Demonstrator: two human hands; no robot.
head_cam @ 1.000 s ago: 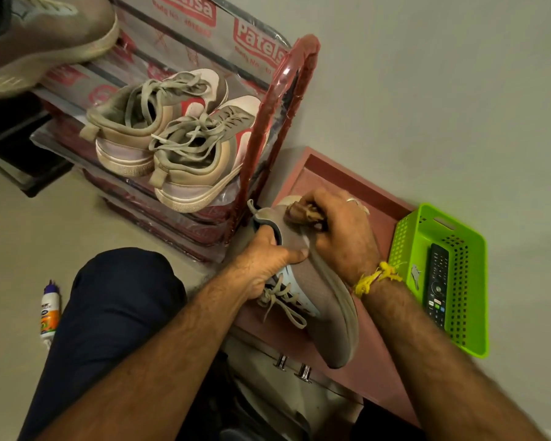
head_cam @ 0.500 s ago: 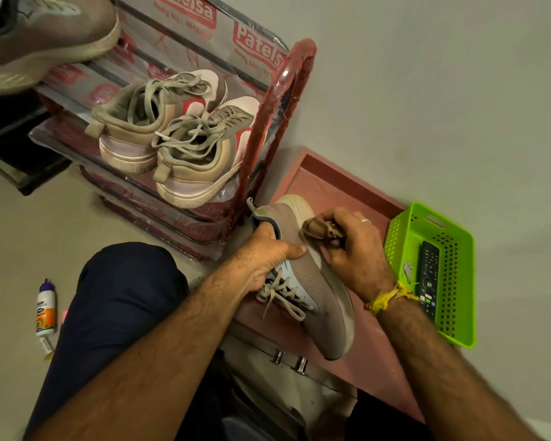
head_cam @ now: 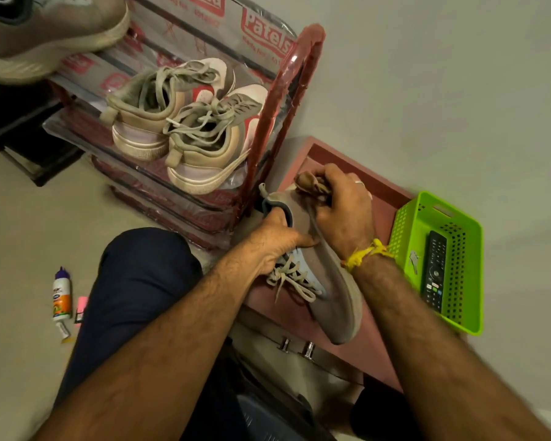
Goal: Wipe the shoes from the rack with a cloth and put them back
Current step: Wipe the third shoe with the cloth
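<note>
A grey sneaker point(head_cam: 330, 281) lies tilted on its side over a low red-brown cabinet top point(head_cam: 385, 198). My left hand point(head_cam: 275, 240) grips it at the collar, with the thumb on its side. My right hand point(head_cam: 344, 208) holds a small brown cloth point(head_cam: 309, 183) bunched in its fingers and presses it on the heel end of the sneaker. The red shoe rack point(head_cam: 268, 132), still wrapped in plastic, stands behind; a beige pair of sneakers point(head_cam: 185, 128) sits on its middle shelf.
Another grey sneaker point(head_cam: 45, 30) rests on the rack's top shelf at the upper left. A green basket point(head_cam: 465, 224) with a remote control point(head_cam: 433, 272) stands on the cabinet at the right. A glue bottle point(head_cam: 61, 294) lies on the floor by my left knee.
My right hand with the cloth has rubbed down the sneaker's side and come back up to the heel end. My left hand keeps its grip on the collar.
</note>
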